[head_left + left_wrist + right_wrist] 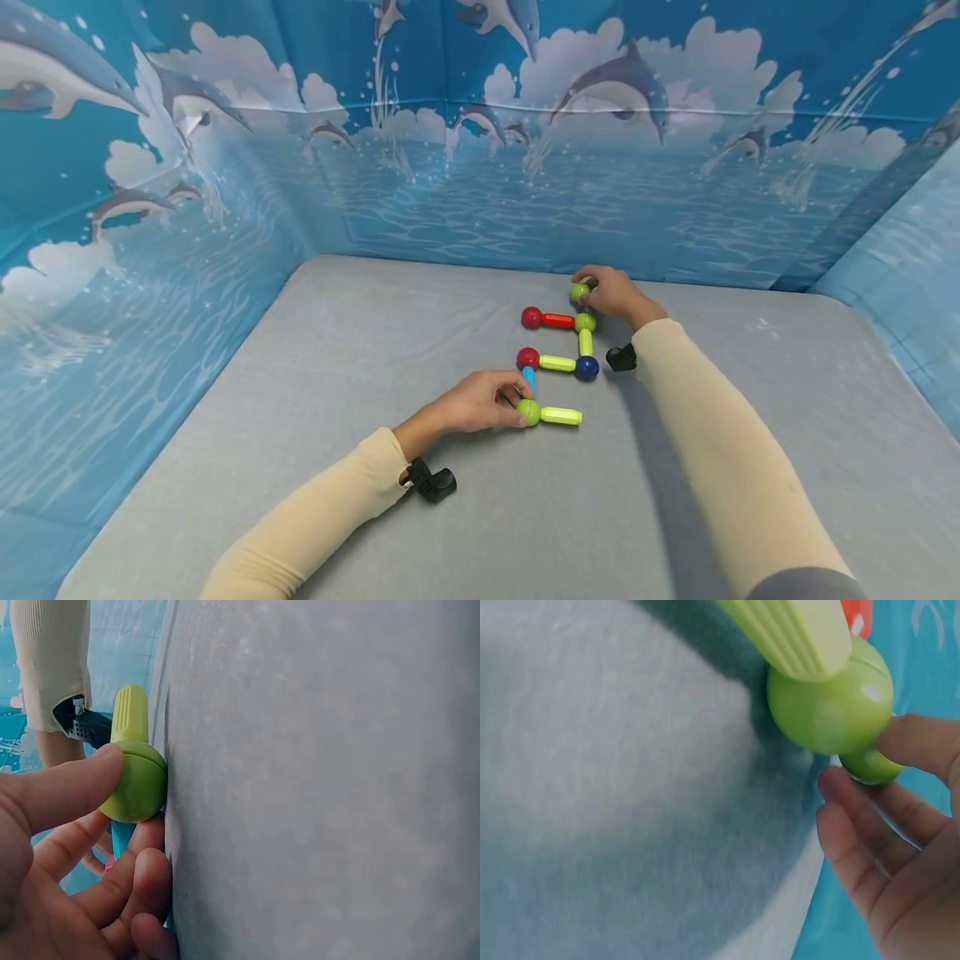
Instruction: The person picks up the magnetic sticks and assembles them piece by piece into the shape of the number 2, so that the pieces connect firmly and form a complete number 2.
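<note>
My left hand (478, 403) pinches a green ball (136, 784) at the near end of a chain of rods and balls lying on the grey surface. A yellow rod (561, 417) sticks out rightward from that ball. From it a blue rod (529, 378) leads to a red ball (528, 358), then a yellow rod (557, 363) to a dark blue ball (587, 368). Another yellow-green rod (585, 342) runs up to a second green ball (832, 705). A red rod (558, 320) joins this to another red ball (531, 317). At the far end, my right hand (615, 293) holds a third green ball (580, 292).
A grey cloth-covered surface (360, 350) lies under everything. Blue dolphin-print sheets (465, 200) hang behind it and along both sides. Black wrist cameras (433, 483) are strapped by the sleeves.
</note>
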Motion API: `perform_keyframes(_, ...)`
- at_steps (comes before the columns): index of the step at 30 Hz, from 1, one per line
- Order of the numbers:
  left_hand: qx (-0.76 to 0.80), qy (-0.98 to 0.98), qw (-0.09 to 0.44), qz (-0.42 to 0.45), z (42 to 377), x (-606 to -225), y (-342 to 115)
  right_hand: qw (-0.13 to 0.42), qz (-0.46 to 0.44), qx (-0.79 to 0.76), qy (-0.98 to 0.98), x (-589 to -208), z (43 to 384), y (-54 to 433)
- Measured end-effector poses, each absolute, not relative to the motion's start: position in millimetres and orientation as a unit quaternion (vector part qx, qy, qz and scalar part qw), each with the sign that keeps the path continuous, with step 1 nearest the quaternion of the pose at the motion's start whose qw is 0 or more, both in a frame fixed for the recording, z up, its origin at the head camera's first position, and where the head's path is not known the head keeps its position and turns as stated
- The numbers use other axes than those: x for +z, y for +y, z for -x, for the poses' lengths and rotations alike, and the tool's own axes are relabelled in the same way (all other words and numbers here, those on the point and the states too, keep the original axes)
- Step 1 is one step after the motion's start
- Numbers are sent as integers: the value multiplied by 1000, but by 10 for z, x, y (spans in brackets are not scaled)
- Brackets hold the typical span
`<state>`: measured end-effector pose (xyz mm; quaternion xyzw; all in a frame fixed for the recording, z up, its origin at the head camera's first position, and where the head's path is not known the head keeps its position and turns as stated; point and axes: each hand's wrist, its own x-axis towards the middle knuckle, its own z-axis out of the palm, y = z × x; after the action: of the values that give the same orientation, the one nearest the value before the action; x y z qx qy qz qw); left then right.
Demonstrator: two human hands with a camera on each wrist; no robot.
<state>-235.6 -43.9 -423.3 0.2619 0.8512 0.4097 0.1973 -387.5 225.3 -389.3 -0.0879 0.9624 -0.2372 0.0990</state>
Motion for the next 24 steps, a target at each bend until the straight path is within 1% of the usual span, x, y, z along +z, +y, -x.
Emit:
perform_keyframes(5, 409, 854, 195, -256, 2361, -4242, -450, 97, 120, -233, 960, -3814, 3804, 2305)
perform_keyframes(7, 407, 855, 194, -257, 2361, -4246, -448, 85, 140, -226, 960, -3782, 3735, 2353)
perform_keyframes(9, 407, 855, 192, -259, 2361, -4245, -445, 62, 168, -215, 960, -3744, 3632, 2416)
perform_keyframes(12, 405, 855, 192, -261, 2364, -4251, -423, 29, 209, -199, 957, -3729, 3390, 2539)
perform_keyframes(15, 402, 858, 193, -253, 2359, -4243, -419, 6, 250, -185, 950, -3735, 3075, 2618)
perform_keyframes(18, 403, 859, 196, -249, 2359, -4232, -419, 3, 270, -187, 945, -3751, 2729, 2672)
perform_keyframes(21, 405, 856, 198, -253, 2366, -4223, -414, 8, 267, -204, 942, -3762, 2417, 2724)
perform_keyframes(24, 408, 853, 201, -255, 2374, -4229, -402, 12, 258, -221, 940, -3779, 2176, 2773)
